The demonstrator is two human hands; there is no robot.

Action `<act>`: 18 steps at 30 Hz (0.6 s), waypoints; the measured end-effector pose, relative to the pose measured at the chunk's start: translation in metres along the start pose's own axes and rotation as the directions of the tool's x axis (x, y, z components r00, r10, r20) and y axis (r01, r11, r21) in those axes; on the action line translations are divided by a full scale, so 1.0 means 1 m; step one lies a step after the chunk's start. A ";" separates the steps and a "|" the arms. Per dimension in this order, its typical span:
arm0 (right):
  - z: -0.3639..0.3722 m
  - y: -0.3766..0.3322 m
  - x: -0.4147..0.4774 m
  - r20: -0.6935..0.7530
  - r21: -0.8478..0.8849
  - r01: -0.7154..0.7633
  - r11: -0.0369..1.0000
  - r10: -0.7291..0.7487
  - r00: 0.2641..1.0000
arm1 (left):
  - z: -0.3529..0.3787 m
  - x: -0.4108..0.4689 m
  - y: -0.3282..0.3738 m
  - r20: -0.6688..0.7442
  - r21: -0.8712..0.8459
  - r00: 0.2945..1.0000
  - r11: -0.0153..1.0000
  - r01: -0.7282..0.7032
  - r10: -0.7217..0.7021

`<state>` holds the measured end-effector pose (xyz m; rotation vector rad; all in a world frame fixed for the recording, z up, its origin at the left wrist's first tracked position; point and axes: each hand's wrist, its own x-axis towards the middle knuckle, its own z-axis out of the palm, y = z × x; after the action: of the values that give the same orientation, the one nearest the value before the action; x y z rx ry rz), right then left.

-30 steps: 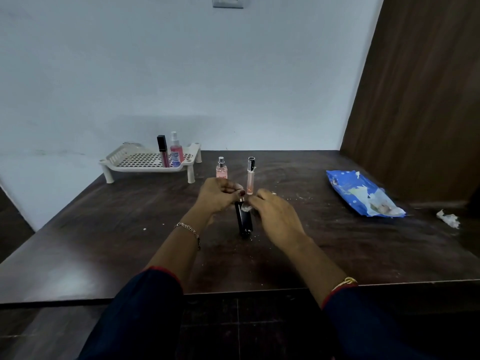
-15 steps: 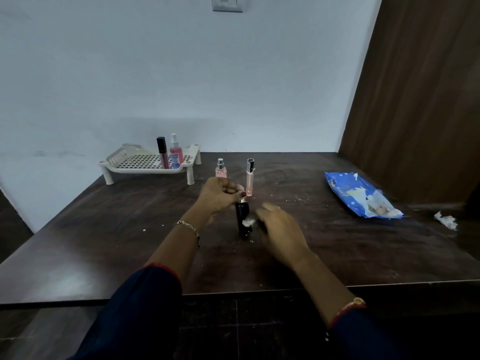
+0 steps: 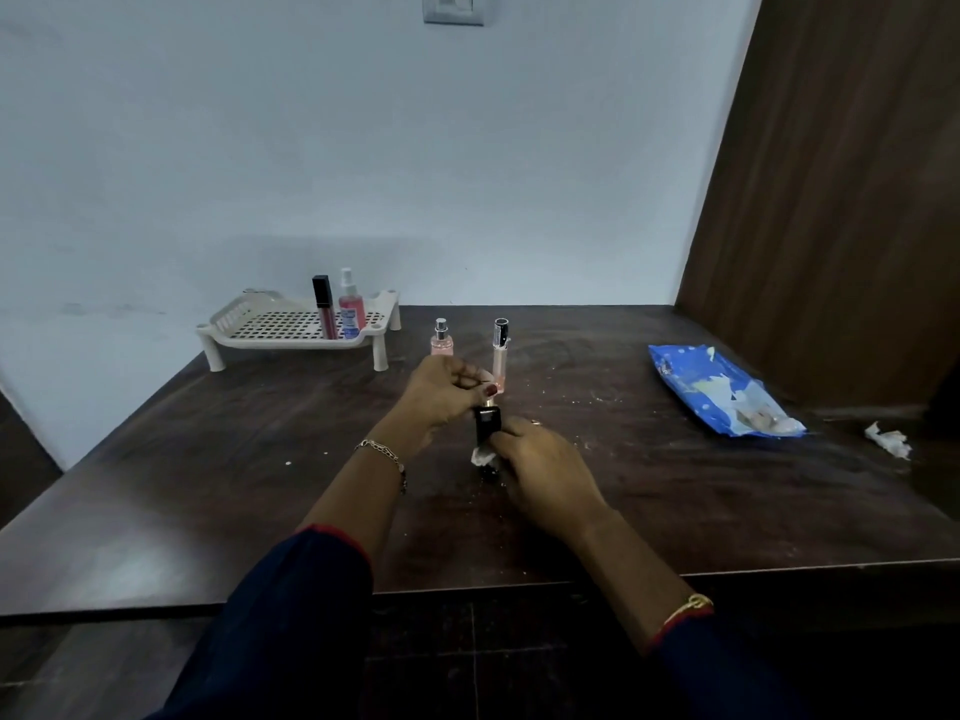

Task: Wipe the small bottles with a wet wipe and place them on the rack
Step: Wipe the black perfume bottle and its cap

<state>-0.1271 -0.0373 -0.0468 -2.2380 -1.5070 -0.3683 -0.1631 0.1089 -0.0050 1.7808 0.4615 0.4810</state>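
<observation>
**Item in work.** Black bottle (image 3: pixel 488 426), upright between the two hands, its base apparently on the table (image 3: pixel 208 459). The left hand (image 3: pixel 447 392) pinches it at the top. The right hand (image 3: pixel 545 470) curls round its lower body with the wet wipe (image 3: pixel 480 456) bunched against it, a white tuft showing beside the fingers. Both hands are closed on this one bottle.

**Done, as judged.** Two items stand on the rack (image 3: pixel 223 324), beyond and left of the left hand: a dark-capped tube (image 3: pixel 323 304) and a pink spray bottle (image 3: pixel 350 309), side by side at the rack's right end.

**Left, as judged.**
- The black bottle is mid-wipe and not yet racked.
- A short pink bottle (image 3: pixel 442 340) stands just beyond the left hand.
- A slender clear bottle (image 3: pixel 500 350) stands just beyond the left fingertips.
- Whether either has been wiped cannot be told.
- Count: two of five placed.

**Supplies.** A blue wipe packet (image 3: pixel 717 392), flap open, lies well to the right of the right hand. A crumpled wipe (image 3: pixel 888 439) lies farther right still.

**Surface.** Dark wood-grain table, scuffed and flecked with pale crumbs around both hands.

**Room.** Plain pale wall (image 3: pixel 363 148) beyond the hands, with a switch plate (image 3: pixel 453 7) high up. A brown wooden panel (image 3: pixel 857 200) closes the right side.
</observation>
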 end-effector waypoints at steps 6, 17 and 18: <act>0.000 0.009 -0.006 0.062 -0.016 0.008 1.000 -0.007 0.998 | -0.002 -0.001 0.002 0.005 0.029 1.000 1.000 0.003 -0.003; -0.026 0.015 0.014 -0.078 -0.066 0.013 0.998 -0.018 0.997 | 0.000 -0.001 -0.004 -0.066 0.109 0.995 0.991 -0.071 0.079; -0.024 0.012 0.016 -0.059 -0.061 0.044 0.997 -0.047 0.997 | 0.000 0.000 -0.005 -0.070 0.107 0.994 0.992 -0.071 0.079</act>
<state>-0.1096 -0.0397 -0.0207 -2.2200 -1.5370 -0.4963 -0.1635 0.1098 -0.0095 1.8912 0.4796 0.5861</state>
